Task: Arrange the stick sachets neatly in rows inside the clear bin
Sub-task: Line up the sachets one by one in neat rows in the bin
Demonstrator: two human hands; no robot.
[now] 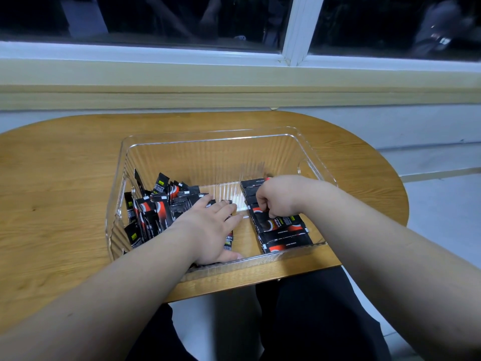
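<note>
A clear plastic bin (208,142) stands on the wooden table. A jumbled heap of black-and-red stick sachets (156,207) fills its left side. Along the right side lies a neat row of sachets (283,230), stacked flat and parallel. My left hand (208,230) rests flat, fingers extended, on loose sachets in the middle of the bin, with one sachet (228,243) showing beneath it. My right hand (276,199) hovers over the upper part of the row with fingers curled down, pinching a sachet from the row at its left end.
The oval wooden table (65,178) stands against a wall below a window sill (234,82). The bin sits near the table's front edge, and the person's dark-clothed legs (312,316) are below it. The far half of the bin floor is bare.
</note>
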